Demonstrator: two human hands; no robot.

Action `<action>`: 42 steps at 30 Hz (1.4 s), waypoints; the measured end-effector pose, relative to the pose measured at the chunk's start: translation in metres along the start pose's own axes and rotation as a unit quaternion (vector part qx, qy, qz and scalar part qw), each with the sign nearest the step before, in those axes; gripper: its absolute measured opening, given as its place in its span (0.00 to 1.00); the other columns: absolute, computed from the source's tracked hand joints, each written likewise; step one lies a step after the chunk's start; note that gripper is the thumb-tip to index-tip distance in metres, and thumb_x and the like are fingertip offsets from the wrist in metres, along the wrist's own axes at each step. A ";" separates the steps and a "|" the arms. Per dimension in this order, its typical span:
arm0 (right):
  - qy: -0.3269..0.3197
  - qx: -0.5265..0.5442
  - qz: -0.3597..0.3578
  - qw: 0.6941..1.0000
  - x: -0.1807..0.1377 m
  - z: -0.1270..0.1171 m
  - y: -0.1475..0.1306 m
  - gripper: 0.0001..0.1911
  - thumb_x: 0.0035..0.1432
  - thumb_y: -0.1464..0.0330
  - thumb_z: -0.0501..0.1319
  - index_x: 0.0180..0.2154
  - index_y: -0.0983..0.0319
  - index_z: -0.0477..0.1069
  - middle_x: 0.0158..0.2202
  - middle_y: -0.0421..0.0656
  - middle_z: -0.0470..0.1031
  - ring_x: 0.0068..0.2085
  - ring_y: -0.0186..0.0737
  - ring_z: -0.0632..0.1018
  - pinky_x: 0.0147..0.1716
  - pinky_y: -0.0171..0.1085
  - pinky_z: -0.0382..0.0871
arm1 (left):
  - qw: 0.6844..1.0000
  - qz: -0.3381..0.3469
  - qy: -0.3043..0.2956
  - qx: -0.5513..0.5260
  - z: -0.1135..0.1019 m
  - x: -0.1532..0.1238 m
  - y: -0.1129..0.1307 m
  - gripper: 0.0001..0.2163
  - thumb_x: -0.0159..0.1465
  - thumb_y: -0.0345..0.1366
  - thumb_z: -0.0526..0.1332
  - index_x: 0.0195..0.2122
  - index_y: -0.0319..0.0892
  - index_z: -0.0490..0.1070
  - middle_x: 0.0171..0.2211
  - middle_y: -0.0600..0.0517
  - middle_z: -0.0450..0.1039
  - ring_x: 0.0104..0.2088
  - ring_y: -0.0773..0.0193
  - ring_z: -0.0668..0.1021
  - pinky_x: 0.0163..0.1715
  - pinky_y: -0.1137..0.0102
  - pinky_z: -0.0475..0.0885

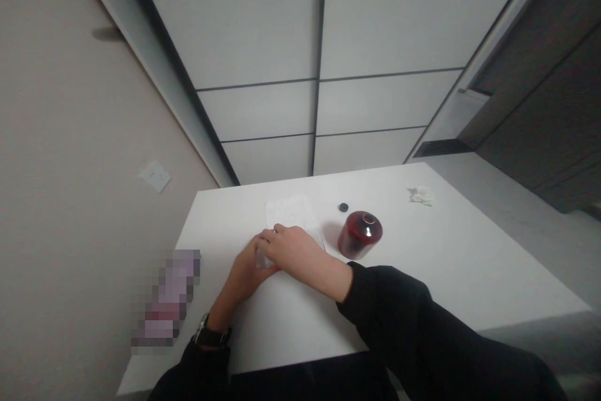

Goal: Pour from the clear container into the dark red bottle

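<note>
Over the middle of the white table, both my hands meet around a small see-through container, mostly covered by fingers. My left hand wraps its near and left side. From above, my right hand curls its fingers over the container's top; its fingertips are partly hidden. Just behind the hands lies a thin white sheet, its near part under my right hand. To the right stands a dark red translucent bottle with an uncapped neck. A small black cap rests behind it.
A crumpled white tissue lies near the table's far right corner. On the left edge sits a blurred-out purple and red item. A wall with a socket borders the left; a panelled white sliding door stands behind.
</note>
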State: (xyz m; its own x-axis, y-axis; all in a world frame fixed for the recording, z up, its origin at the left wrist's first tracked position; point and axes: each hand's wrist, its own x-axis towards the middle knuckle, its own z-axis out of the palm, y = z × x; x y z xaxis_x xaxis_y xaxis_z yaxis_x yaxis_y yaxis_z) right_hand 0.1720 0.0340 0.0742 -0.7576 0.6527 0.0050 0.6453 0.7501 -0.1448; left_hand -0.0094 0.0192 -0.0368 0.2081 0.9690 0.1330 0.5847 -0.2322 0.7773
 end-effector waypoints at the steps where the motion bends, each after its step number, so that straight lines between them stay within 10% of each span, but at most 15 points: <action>1: 0.001 0.005 -0.022 1.000 -0.001 -0.001 0.003 0.14 0.71 0.79 0.57 0.53 0.65 0.75 0.53 0.49 0.81 0.51 0.47 0.80 0.39 0.41 0.76 | 1.000 0.001 0.001 0.001 0.000 0.000 0.000 0.25 0.58 0.39 0.71 0.56 0.45 0.68 0.59 0.44 0.77 0.61 0.44 0.78 0.61 0.49 0.72; 6: 0.019 0.023 -0.081 0.996 -0.010 -0.003 0.012 0.13 0.67 0.78 0.63 0.51 0.61 0.74 0.56 0.45 0.79 0.52 0.44 0.80 0.42 0.40 0.74 | 1.000 0.004 -0.001 0.006 0.000 -0.002 0.002 0.26 0.58 0.37 0.72 0.57 0.44 0.69 0.59 0.44 0.77 0.60 0.45 0.79 0.62 0.49 0.72; 10: 0.016 -0.015 0.013 1.000 -0.009 -0.002 0.010 0.17 0.65 0.67 0.69 0.52 0.67 0.74 0.51 0.55 0.79 0.48 0.54 0.81 0.35 0.43 0.73 | 1.000 0.009 -0.013 -0.001 -0.002 -0.004 0.007 0.28 0.59 0.38 0.72 0.59 0.43 0.68 0.61 0.41 0.75 0.62 0.44 0.77 0.62 0.49 0.71; 21: -0.011 -0.017 -0.058 0.998 -0.011 -0.033 0.020 0.17 0.62 0.84 0.62 0.44 0.59 0.80 0.45 0.44 0.81 0.47 0.46 0.81 0.35 0.38 0.67 | 1.000 0.008 -0.027 -0.007 -0.005 -0.007 0.016 0.24 0.59 0.39 0.74 0.55 0.45 0.71 0.56 0.46 0.78 0.57 0.47 0.79 0.61 0.53 0.72; 42: 0.170 0.068 0.105 0.978 -0.064 -0.018 0.029 0.10 0.68 0.64 0.66 0.50 0.59 0.78 0.48 0.47 0.83 0.48 0.51 0.83 0.41 0.43 0.75 | 0.999 0.035 -0.023 -0.013 -0.004 -0.010 0.016 0.36 0.59 0.37 0.75 0.67 0.47 0.65 0.66 0.43 0.71 0.67 0.47 0.73 0.69 0.48 0.64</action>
State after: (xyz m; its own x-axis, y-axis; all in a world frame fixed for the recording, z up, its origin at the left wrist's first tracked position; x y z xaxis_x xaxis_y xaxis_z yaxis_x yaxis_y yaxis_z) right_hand 0.2409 0.0156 0.0879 -0.5181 0.8063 0.2853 0.7472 0.5890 -0.3078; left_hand -0.0053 0.0062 -0.0230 0.2848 0.9452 0.1596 0.5470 -0.2970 0.7827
